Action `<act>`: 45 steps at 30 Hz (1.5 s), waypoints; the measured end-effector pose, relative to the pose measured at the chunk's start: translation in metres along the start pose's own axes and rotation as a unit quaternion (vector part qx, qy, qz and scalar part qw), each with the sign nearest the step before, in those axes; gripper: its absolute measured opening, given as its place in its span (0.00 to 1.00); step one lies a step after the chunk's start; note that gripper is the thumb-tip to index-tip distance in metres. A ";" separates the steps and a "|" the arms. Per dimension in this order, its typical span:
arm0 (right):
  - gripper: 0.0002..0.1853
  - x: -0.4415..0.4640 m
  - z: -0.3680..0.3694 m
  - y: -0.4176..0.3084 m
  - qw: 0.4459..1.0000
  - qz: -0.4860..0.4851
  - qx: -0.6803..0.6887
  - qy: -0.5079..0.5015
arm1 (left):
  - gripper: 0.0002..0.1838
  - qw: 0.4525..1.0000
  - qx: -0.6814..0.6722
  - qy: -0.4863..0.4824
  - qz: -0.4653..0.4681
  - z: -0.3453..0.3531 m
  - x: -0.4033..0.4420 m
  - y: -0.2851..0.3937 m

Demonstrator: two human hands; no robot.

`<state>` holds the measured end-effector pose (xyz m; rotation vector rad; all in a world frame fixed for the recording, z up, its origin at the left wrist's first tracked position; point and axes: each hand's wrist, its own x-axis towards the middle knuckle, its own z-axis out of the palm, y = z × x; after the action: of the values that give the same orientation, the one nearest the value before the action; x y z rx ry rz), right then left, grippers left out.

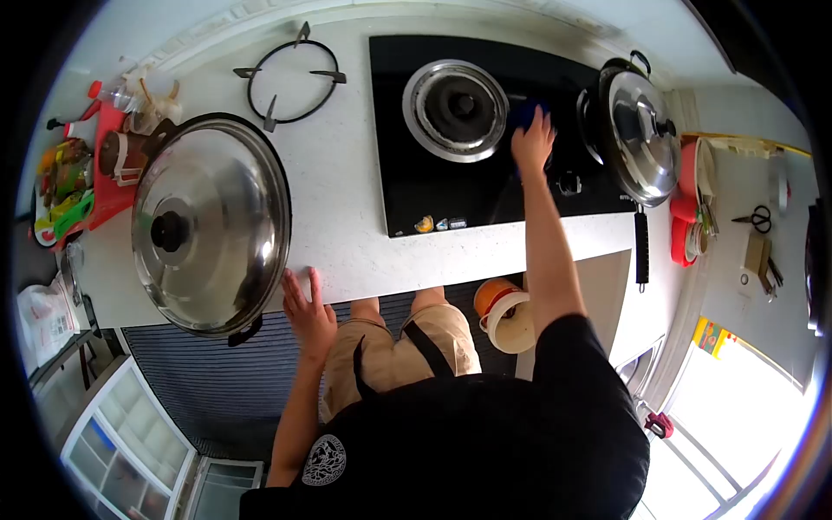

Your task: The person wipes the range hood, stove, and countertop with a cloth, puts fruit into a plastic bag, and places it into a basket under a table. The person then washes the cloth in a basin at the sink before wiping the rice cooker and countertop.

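Observation:
My right hand (533, 147) presses a dark blue cloth (523, 113) onto the black glass cooktop (451, 195), just right of the round burner (464, 105). Part of the cloth is hidden under the fingers. A control knob (568, 183) sits a little nearer to me. My left hand (309, 316) rests at the counter's front edge with its fingers stretched out and holds nothing. Close beside it, on the left, stands a large pan with a shiny domed lid (212, 230) and a black lid knob.
A black pot support ring (295, 82) lies on the counter, left of the cooktop. On the cooktop's right side stands a lidded pan (643, 134), its handle pointing toward me. Bottles crowd a red rack (111, 169) at far left. Buckets (507, 321) stand below the counter.

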<state>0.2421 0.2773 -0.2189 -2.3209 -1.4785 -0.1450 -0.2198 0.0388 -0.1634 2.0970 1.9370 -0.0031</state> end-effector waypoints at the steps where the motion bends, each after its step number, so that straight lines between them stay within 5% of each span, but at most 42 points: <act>1: 0.35 0.014 0.000 0.002 0.999 0.041 -0.023 -0.009 | 0.44 1.000 0.006 0.000 0.002 0.002 0.000 0.001; 4: 0.35 -0.002 0.000 0.003 0.999 0.038 -0.027 -0.021 | 0.46 1.000 0.026 -0.004 0.003 0.004 0.000 -0.002; 9: 0.42 -0.124 -0.069 -0.033 0.979 -0.123 0.109 -0.124 | 0.50 0.999 0.040 -0.022 -0.029 0.014 -0.001 0.006; 16: 0.33 -0.167 -0.116 0.095 0.989 -0.074 0.110 -0.064 | 0.51 0.998 0.048 -0.040 -0.023 0.012 0.001 0.011; 21: 0.30 -0.101 -0.116 0.091 0.983 0.080 0.159 -0.053 | 0.52 0.997 0.068 -0.024 -0.020 0.020 0.001 0.015; 27: 0.31 -0.087 -0.116 0.088 0.988 -0.047 0.059 -0.132 | 0.51 0.996 0.070 -0.038 -0.033 0.026 0.000 0.010; 30: 0.33 -0.124 -0.116 0.087 0.993 -0.074 0.005 -0.095 | 0.51 0.997 0.058 -0.042 -0.036 0.023 0.003 0.010; 35: 0.35 -0.170 -0.101 -0.005 0.992 -0.070 0.080 -0.074 | 0.51 0.998 0.024 -0.049 -0.037 0.017 0.001 0.012; 38: 0.33 -0.187 -0.082 -0.082 0.968 -0.142 0.147 -0.146 | 0.50 0.997 0.010 -0.063 -0.038 0.013 0.002 0.011; 42: 0.32 -0.206 -0.080 -0.165 0.849 -0.212 0.357 -0.328 | 0.44 0.995 -0.054 -0.076 -0.023 0.001 -0.005 -0.004; 45: 0.32 -0.188 -0.068 -0.198 0.782 -0.117 0.552 -0.266 | 0.31 0.982 -0.185 -0.029 -0.007 -0.004 -0.024 -0.027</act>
<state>-0.0094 0.1656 -0.1580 -1.2125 -1.4463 1.1022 -0.2494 0.0178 -0.1604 1.8183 1.7607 0.2691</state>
